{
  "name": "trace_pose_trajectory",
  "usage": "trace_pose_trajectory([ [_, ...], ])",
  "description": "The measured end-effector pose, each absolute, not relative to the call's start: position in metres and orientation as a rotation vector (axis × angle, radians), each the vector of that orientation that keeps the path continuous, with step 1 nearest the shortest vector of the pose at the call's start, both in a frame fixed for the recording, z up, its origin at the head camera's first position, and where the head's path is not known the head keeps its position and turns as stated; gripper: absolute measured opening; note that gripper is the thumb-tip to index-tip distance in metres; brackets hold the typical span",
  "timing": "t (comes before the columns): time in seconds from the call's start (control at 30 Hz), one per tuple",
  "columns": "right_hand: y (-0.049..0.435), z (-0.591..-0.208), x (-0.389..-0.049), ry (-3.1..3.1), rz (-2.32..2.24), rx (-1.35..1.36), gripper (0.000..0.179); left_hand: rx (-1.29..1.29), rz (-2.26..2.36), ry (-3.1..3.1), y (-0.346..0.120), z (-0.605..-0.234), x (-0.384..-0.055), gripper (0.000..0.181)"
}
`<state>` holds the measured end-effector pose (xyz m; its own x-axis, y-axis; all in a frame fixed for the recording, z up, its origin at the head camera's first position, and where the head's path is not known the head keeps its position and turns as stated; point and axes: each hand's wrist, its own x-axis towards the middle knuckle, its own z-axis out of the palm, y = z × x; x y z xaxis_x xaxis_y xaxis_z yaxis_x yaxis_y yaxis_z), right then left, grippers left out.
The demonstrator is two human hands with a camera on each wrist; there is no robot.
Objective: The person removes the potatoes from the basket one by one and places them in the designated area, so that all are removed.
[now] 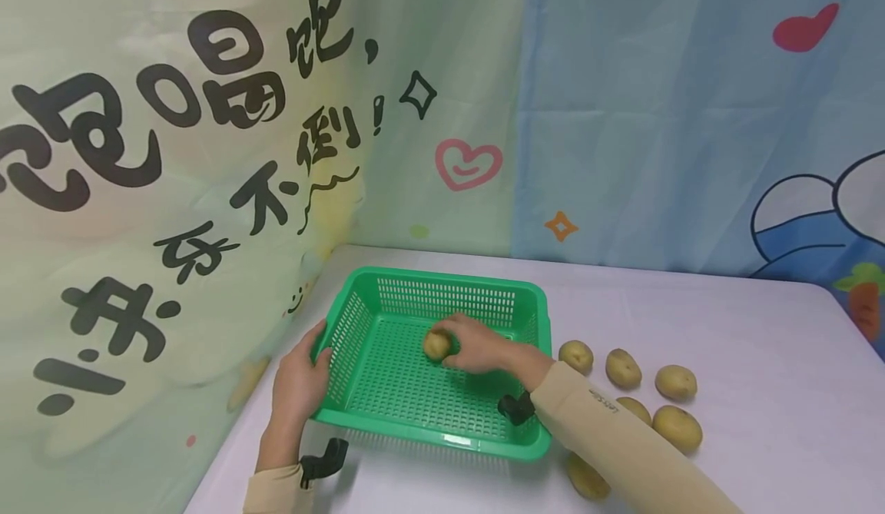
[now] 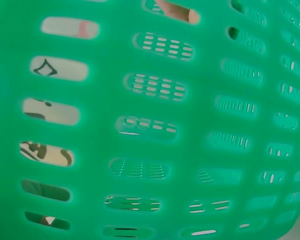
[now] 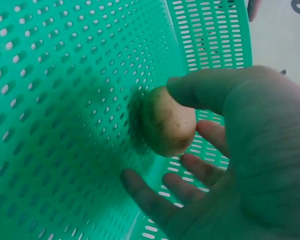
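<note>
A green plastic basket with slotted walls stands on the table. My left hand grips its left side, the thumb at the rim. In the left wrist view the slotted basket wall fills the picture and hides that hand. My right hand reaches over the basket's right side and holds a potato close over the perforated floor. The right wrist view has the thumb over the potato, two fingertips at its edge, and the other fingers spread below.
Right of the basket lie several loose potatoes on the white tabletop, some partly behind the right sleeve. Printed cloth hangs behind the table and along its left side.
</note>
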<state>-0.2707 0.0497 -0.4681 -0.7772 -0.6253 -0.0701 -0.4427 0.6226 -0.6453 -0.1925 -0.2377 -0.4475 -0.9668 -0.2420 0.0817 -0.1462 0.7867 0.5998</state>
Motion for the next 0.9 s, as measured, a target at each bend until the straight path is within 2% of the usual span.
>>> trace_pose_trajectory([
  [0.23, 0.0463, -0.4675, -0.2701, 2.496, -0.900, -0.966, 0.055, 0.309, -0.928, -2.826, -0.2379, -0.4477, -0.1923, 0.049],
  [0.43, 0.0481, -0.4671, -0.2685, 2.484, -0.849, -0.946, 0.053, 0.317, -0.947, -2.820, -0.2375, -0.4478, -0.1926, 0.049],
  [0.9, 0.0491, -0.4660, -0.2646, 2.440, -0.838, -0.962, 0.038, 0.328, -0.992, -2.812, -0.2389, -0.4479, -0.1904, 0.049],
])
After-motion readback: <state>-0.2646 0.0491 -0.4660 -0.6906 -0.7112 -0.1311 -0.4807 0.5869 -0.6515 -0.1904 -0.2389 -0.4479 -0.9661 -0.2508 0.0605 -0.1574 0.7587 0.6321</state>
